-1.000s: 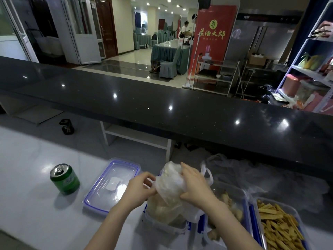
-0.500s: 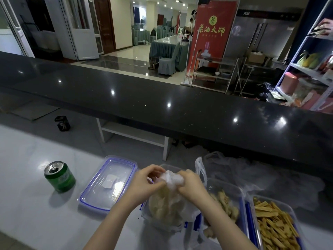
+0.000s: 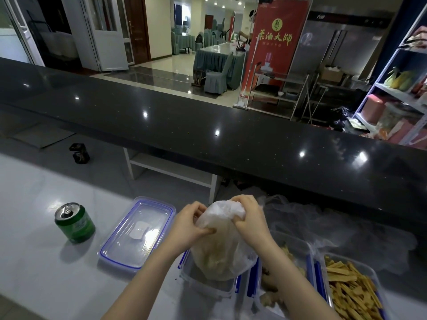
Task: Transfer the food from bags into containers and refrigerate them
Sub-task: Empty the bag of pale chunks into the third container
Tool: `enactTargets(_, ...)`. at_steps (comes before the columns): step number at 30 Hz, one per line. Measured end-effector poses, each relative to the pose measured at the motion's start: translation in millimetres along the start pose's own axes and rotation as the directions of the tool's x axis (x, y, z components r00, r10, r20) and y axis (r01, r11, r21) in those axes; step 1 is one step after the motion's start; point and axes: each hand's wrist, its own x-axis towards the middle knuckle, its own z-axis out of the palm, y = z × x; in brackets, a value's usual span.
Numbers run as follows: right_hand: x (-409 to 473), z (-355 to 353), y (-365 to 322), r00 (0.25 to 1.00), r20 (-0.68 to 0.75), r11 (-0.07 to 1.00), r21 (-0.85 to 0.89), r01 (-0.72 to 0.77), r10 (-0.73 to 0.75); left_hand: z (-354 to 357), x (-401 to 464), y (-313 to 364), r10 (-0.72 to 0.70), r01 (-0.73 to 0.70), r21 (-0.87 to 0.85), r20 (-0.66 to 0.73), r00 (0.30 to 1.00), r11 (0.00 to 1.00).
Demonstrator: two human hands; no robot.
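A thin white plastic bag [image 3: 221, 245] holding pale food stands in a clear container [image 3: 203, 282] with blue clips near the counter's front edge. My left hand [image 3: 187, 227] pinches the bag's left side near its top. My right hand [image 3: 249, 218] grips the bunched top of the bag from the right. Right of it stand two open containers: one [image 3: 284, 273] with pale lumpy pieces, one [image 3: 351, 289] with yellow-brown strips.
A clear lid with blue rim [image 3: 138, 234] lies left of the containers, and a green drink can [image 3: 74, 222] stands further left on the white counter [image 3: 34, 262]. Crumpled empty plastic bags [image 3: 323, 222] lie behind the containers. A raised black ledge [image 3: 208, 135] runs across the back.
Both hands have gathered the bag's top and lifted it slightly higher; the bag now stands taller in the container. The view has dipped a little.
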Motion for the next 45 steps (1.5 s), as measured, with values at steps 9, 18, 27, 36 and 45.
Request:
enactTargets(9,-1.3,-16.8,6.3,0.999,-0.015,0.999,-0.018,-0.05,0.05,-8.9,8.5,27.2,0.102,-0.102,-0.042,-0.012,0.995,0.994)
enactTargets(18,-12.6,8.1,-5.2,0.939,0.335,0.995,0.032,-0.097,0.081,0.4,15.5,44.2,0.278,-0.286,-0.019,-0.188,0.942,0.958)
enactTargets(27,-7.7,32.5,-0.8,0.975,0.122,0.959,0.197,-0.205,0.184,-13.8,-1.3,18.6,0.138,-0.142,-0.143,-0.04,0.99,0.979)
enactTargets(36,1.6,1.1,-3.1,0.994,-0.059,0.957,0.282,-0.071,0.092,-9.8,-11.1,-15.6,-0.048,0.05,-0.05,0.04,0.998,0.998)
enactTargets(45,-10.3,-6.6,2.3,0.967,0.222,0.984,0.101,-0.15,0.124,-11.8,8.0,21.2,0.093,-0.096,-0.044,-0.057,0.994,0.994)
